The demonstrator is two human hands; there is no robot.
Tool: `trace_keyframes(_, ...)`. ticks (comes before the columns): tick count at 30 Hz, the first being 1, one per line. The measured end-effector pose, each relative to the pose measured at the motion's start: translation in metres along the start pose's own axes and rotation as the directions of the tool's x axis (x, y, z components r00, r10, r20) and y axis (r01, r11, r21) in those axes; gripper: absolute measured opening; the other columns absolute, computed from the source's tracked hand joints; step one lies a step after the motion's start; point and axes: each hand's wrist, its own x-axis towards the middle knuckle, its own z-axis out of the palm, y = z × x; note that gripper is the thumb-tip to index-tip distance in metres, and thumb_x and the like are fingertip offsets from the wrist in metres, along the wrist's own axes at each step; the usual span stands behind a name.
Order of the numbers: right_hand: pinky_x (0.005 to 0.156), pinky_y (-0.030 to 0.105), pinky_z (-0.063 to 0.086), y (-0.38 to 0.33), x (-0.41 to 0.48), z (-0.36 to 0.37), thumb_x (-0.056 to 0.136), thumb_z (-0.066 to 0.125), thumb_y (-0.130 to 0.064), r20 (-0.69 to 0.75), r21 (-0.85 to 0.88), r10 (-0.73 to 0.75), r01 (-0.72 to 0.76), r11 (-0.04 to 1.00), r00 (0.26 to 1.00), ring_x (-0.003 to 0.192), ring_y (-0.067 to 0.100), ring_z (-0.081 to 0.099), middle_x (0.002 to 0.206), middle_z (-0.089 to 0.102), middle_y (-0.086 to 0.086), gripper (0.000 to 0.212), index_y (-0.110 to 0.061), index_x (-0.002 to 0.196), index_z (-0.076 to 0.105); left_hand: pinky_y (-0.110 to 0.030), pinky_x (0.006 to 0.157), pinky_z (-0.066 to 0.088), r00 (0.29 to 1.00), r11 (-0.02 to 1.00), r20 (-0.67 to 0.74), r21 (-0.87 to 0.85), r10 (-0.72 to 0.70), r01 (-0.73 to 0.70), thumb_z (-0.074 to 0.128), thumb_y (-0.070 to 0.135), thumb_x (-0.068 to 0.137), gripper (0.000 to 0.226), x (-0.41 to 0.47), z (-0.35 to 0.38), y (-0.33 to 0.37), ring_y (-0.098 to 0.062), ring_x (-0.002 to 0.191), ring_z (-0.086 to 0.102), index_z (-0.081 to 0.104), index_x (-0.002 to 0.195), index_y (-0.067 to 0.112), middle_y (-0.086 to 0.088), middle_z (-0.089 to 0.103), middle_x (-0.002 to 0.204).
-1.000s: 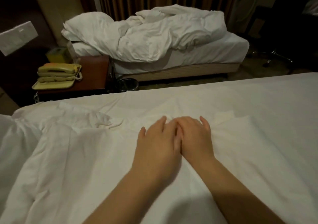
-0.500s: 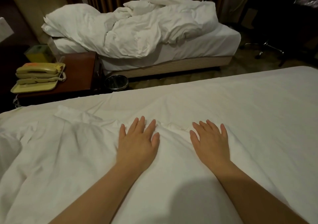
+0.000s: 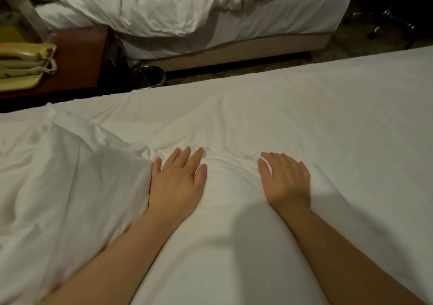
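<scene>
Both hands lie flat w/ fingers straight on the white sheet [image 3: 234, 222], which fills the lower frame: left hand [image 3: 177, 182] at center-left beside a raised fold, right hand [image 3: 287, 179] at center-right, well apart. Wrinkles bunch btwn them. Phone [image 3: 23, 63] sits on a nightstand [image 3: 79, 54] at upper left; a second bed [image 3: 234, 23] runs across the top.

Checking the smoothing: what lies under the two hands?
The left hand and right hand press flat on a wrinkled white bed sheet; what lies beneath it is covered.

two hands [image 3: 177, 182] [image 3: 287, 182], two beds [image 3: 304, 117] [image 3: 293, 18], one telephone [image 3: 21, 54], one nightstand [image 3: 79, 56], one metal bin [image 3: 146, 77].
</scene>
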Motion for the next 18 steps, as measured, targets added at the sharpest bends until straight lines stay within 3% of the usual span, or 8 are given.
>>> trace_keyframes(2,0.106,0.039,0.031,-0.001,0.004,-0.007,0.091,0.015,-0.053,0.099,0.002,0.039,-0.039,0.999,0.994,0.116,0.02,0.056,0.121,0.065,-0.004,0.063,-0.027,0.117,0.066,-0.045,0.116,0.007,1.0,1.0,-0.004,0.0,0.007,-0.007,-0.003,0.053,0.084,0.071,0.002,-0.003,0.001,-0.011,0.145,0.014,0.022,0.148,0.038,0.01,0.024,0.156)
trace_keyframes(4,0.108,0.038,0.027,-0.002,0.001,-0.012,0.093,0.022,-0.046,0.068,-0.012,0.01,-0.009,1.0,0.998,0.119,0.02,0.053,0.124,0.063,-0.003,0.054,-0.025,0.12,0.064,-0.046,0.117,0.006,1.0,1.0,-0.008,-0.024,0.016,-0.016,0.012,0.046,0.097,0.054,0.001,-0.009,0.002,-0.013,0.145,0.013,0.023,0.149,0.036,0.007,0.023,0.156)
trace_keyframes(7,0.112,0.042,0.024,-0.009,-0.01,-0.03,0.092,0.025,-0.039,0.011,-0.047,-0.03,0.031,0.998,0.999,0.12,0.022,0.053,0.124,0.063,0.001,0.053,-0.018,0.121,0.064,-0.044,0.117,0.003,0.996,0.994,-0.083,-0.099,0.031,-0.04,0.023,0.038,0.101,0.048,-0.019,-0.031,0.007,-0.015,0.146,0.011,0.024,0.149,0.032,0.001,0.019,0.158)
trace_keyframes(11,0.107,0.05,0.032,-0.029,-0.043,-0.066,0.086,0.04,-0.017,-0.026,-0.118,-0.211,0.207,0.971,0.977,0.109,0.029,0.062,0.112,0.069,0.011,0.038,-0.008,0.107,0.071,-0.043,0.117,0.005,0.97,0.995,-0.238,-0.076,0.038,-0.058,0.016,0.04,0.095,0.056,-0.079,-0.071,-0.005,-0.02,0.147,0.008,0.022,0.15,0.03,-0.003,0.014,0.159)
trace_keyframes(13,0.108,0.049,0.031,-0.045,-0.055,-0.092,0.089,0.047,-0.007,0.069,-0.128,-0.226,0.234,0.964,0.972,0.114,0.031,0.059,0.118,0.066,0.014,0.031,-0.006,0.113,0.067,-0.047,0.116,0.007,0.968,1.0,-0.251,-0.023,0.001,-0.006,0.007,0.044,0.088,0.065,-0.111,-0.089,-0.019,-0.022,0.146,0.011,0.023,0.15,0.028,-0.006,0.016,0.159)
trace_keyframes(15,0.107,0.041,0.032,-0.072,-0.065,-0.121,0.097,0.041,-0.012,0.193,-0.104,-0.203,0.226,0.968,0.96,0.117,0.028,0.054,0.127,0.06,0.01,0.032,-0.01,0.124,0.058,-0.048,0.116,0.005,0.975,0.996,-0.214,0.059,-0.058,0.072,0.008,0.045,0.091,0.063,-0.141,-0.108,-0.039,-0.023,0.147,0.008,0.018,0.151,0.028,-0.006,0.011,0.159)
trace_keyframes(18,0.112,0.038,0.027,-0.143,-0.082,-0.154,0.103,0.025,-0.039,0.375,0.107,-0.168,0.137,0.985,0.912,0.134,0.025,0.038,0.149,0.039,0.005,0.048,-0.021,0.146,0.034,-0.047,0.116,-0.001,0.967,0.976,-0.182,0.093,-0.177,0.197,0.018,0.041,0.1,0.053,-0.173,-0.139,-0.077,-0.021,0.147,-0.001,0.012,0.151,0.03,-0.003,0.002,0.16)
